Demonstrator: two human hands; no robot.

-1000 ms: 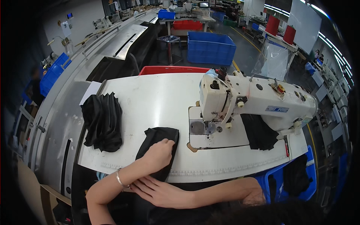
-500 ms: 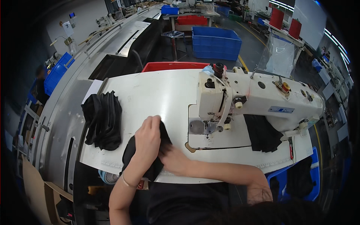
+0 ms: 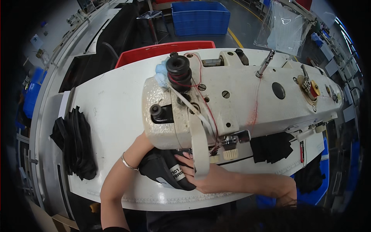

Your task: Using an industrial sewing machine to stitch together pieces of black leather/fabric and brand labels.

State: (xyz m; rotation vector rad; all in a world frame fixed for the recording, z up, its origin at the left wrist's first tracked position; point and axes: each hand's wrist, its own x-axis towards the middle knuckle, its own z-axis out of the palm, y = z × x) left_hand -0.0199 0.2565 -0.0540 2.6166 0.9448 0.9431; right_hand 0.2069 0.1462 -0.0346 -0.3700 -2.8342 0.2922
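Note:
A black fabric piece [image 3: 152, 168] with a white printed label [image 3: 177, 172] lies bunched on the table, partly beneath the head of a white sewing machine [image 3: 251, 96]. My right hand [image 3: 210, 179] comes in from the right and grips its right side, with fingers across the cloth beside the label. My left hand [image 3: 143, 143] reaches in on the piece's left; only the wrist side shows, and its fingers are hidden behind the machine head. The needle area is also hidden. Red thread runs over the machine from a black tension knob [image 3: 178, 67].
A stack of black fabric pieces [image 3: 75, 143] lies on the left of the white table [image 3: 112, 104]. More black pieces [image 3: 272, 147] rest under the machine arm. A red bin [image 3: 162, 50] and a blue crate [image 3: 201, 18] stand beyond. Red-handled snips [image 3: 302, 151] lie at right.
The fabric piece and both hands have moved right, to the machine head. My view has come closer to the machine. The label on the piece is now visible.

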